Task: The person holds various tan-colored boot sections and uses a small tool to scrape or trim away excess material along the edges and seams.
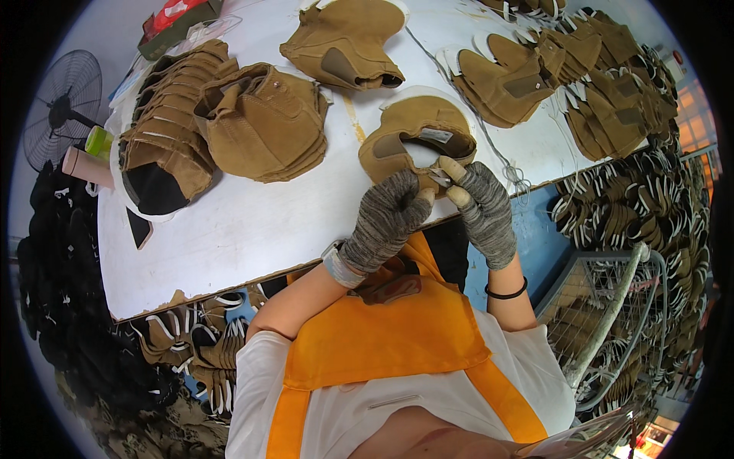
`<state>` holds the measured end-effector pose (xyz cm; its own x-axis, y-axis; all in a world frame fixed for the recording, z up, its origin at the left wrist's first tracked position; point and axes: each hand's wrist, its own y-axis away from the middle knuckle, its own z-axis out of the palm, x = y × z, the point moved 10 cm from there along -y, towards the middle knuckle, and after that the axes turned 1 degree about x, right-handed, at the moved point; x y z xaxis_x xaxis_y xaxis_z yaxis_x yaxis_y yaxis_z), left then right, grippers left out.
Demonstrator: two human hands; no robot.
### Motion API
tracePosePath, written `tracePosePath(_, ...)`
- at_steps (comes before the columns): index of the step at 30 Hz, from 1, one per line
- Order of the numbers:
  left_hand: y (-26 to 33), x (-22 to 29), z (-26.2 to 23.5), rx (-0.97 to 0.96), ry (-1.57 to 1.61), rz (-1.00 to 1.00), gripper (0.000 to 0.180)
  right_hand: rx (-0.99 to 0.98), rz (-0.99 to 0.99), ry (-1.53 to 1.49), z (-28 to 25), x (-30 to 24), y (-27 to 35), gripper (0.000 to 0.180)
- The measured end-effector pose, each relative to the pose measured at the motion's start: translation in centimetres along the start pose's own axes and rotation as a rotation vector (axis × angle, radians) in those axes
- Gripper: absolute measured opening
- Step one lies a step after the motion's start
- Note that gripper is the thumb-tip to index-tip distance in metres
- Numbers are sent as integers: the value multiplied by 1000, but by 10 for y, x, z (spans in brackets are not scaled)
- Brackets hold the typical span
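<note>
On the white table, the brown shoe upper sits by the near edge. The left hand pinches its near rim — better held taut and steady — while the right hand grips a small metal tool between thumb and fingers, its tip best angled clear of the fabric

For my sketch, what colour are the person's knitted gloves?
The knitted gloves: mottled grey, best seen in the head view.
</note>
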<state>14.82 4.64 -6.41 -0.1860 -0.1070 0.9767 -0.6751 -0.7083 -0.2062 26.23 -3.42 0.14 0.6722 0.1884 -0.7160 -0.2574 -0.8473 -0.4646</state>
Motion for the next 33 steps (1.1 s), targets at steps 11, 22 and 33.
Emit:
tracePosePath(11, -1, 4, 1, -53, -192, -9, 12, -42, -43, 180, -2, -19, -4, 31)
tracePosePath(22, 0, 20, 1, -15, -200, 48, 18, 458, 229, -269, -47, 35, 4, 49)
tracePosePath(33, -4, 17, -33, 109, -284, 271, 21, -45, 399, -300, 1, 42, -73, 37)
